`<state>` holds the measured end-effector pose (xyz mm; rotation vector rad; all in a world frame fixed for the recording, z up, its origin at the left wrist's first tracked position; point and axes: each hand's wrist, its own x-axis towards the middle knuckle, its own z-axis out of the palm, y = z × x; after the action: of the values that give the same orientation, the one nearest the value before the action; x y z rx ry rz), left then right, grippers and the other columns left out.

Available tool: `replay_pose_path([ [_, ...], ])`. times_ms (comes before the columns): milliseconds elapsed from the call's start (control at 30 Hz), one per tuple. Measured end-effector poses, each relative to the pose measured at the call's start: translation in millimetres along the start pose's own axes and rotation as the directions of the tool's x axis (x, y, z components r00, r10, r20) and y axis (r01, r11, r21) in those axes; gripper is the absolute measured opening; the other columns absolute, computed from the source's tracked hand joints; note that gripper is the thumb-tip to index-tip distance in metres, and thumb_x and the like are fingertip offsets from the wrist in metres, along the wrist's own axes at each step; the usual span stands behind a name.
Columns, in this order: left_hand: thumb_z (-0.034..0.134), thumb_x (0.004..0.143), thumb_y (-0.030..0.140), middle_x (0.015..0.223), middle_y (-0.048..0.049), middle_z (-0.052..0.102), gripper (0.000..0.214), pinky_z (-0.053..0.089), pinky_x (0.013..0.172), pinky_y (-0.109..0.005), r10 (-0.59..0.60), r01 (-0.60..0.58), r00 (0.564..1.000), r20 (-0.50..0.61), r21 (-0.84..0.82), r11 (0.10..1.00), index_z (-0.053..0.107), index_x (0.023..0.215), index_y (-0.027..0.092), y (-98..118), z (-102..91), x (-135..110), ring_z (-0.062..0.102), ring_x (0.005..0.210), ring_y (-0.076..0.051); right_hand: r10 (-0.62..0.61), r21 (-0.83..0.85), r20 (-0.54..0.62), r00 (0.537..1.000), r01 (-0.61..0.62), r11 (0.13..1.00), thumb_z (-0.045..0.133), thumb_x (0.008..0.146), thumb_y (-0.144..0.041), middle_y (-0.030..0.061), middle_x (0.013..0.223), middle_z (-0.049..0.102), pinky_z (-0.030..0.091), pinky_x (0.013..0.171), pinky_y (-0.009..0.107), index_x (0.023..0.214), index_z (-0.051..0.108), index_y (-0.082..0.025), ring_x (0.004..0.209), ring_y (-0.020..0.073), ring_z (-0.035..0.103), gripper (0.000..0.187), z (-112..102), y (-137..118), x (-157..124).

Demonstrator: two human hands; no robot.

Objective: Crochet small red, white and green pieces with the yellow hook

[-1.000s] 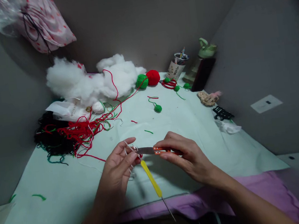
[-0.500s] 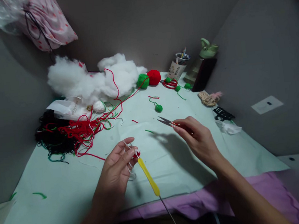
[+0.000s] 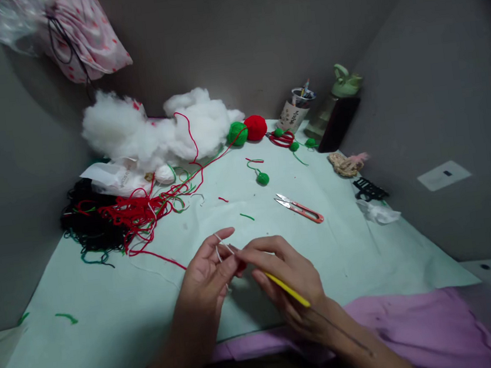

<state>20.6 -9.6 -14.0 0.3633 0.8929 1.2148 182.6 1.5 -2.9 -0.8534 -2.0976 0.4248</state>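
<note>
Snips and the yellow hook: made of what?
Snips: blades look like bare steel, grey with a glint; the orange-red handle loop could be painted metal or plastic. Crochet hook: matte yellow grip, likely plastic or rubber; thin dark shank, probably metal.

Dim light, dark vignetted corners, wide-angle distortion.
</note>
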Motion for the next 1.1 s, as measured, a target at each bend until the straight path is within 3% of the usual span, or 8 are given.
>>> replay_pose_path([
  [100,0.089,0.076,0.017,0.091,0.0006,0.071,0.052,0.051,0.078,-0.022,0.031,-0.032,0.998,0.048,0.019,0.999,0.072,0.125,0.024,-2,-2.3,-2,0.064,0.082,-0.012,0.2,0.264,-0.081,0.976,-0.172,0.949,0.056,0.102,-0.008,0.0062,0.106,0.072,0.059,0.083,0.028,0.124,0.072,-0.023,0.098,0.016,0.069,0.031,4,-4,-3],
  [267,0.085,0.076,0.015,0.088,0.0005,0.07,0.052,0.051,0.083,-0.025,0.081,-0.081,0.997,0.018,0.036,0.996,0.072,0.126,0.023,-2,1.7,-7,0.064,0.083,-0.013,0.452,0.498,-0.217,0.865,-0.3,0.813,0.061,0.103,-0.015,0.0017,0.1,0.073,0.056,0.085,0.029,0.111,0.078,-0.029,0.097,0.0158,0.066,0.024,21,-7,-11],
  [433,0.082,0.08,0.02,0.087,-0.0003,0.072,0.055,0.051,0.08,-0.026,0.037,-0.036,0.999,-0.012,0.074,0.997,0.068,0.133,0.022,0,5.0,-11,0.062,0.08,-0.014,0.473,0.533,-0.262,0.841,-0.283,0.798,0.061,0.103,-0.017,0.0025,0.106,0.075,0.056,0.089,0.031,0.114,0.08,-0.033,0.104,0.0175,0.067,0.027,30,-12,-16],
  [633,0.085,0.075,0.013,0.089,-0.0006,0.073,0.07,0.053,0.088,-0.03,0.09,-0.09,0.996,0.016,0.021,0.996,0.061,0.14,0.021,-2,4.7,-9,0.066,0.087,-0.016,0.46,0.606,-0.205,0.864,-0.258,0.753,0.063,0.103,-0.022,0.004,0.112,0.078,0.059,0.092,0.034,0.115,0.081,-0.034,0.109,0.0199,0.069,0.025,27,-12,-15],
  [900,0.083,0.071,0.008,0.082,0.0036,0.071,0.075,0.053,0.08,-0.026,0.094,-0.095,0.995,0.014,0.062,0.994,0.06,0.141,0.021,2,4.7,-6,0.067,0.077,-0.012,0.437,0.613,-0.112,0.892,-0.284,0.737,0.066,0.102,-0.024,0.0047,0.108,0.077,0.058,0.089,0.032,0.113,0.082,-0.033,0.103,0.0185,0.07,0.022,18,-8,-17],
  [1000,0.082,0.072,0.01,0.082,0.0032,0.072,0.076,0.053,0.08,-0.027,0.093,-0.094,0.996,0.018,0.067,0.993,0.058,0.143,0.021,1,4.7,-5,0.067,0.077,-0.013,0.498,0.713,-0.109,0.86,-0.281,0.642,0.067,0.102,-0.027,0.0038,0.101,0.077,0.058,0.085,0.031,0.106,0.083,-0.031,0.094,0.0171,0.07,0.017,20,-6,-15],
  [1100,0.083,0.072,0.012,0.083,0.0033,0.071,0.072,0.052,0.079,-0.026,0.093,-0.091,0.996,-0.015,0.082,0.992,0.059,0.14,0.019,1,3.7,-4,0.066,0.076,-0.012,0.602,0.848,-0.049,0.797,-0.285,0.446,0.068,0.101,-0.031,0.0034,0.097,0.076,0.057,0.077,0.03,0.101,0.082,-0.028,0.08,0.0144,0.068,0.015,24,-4,-11],
])
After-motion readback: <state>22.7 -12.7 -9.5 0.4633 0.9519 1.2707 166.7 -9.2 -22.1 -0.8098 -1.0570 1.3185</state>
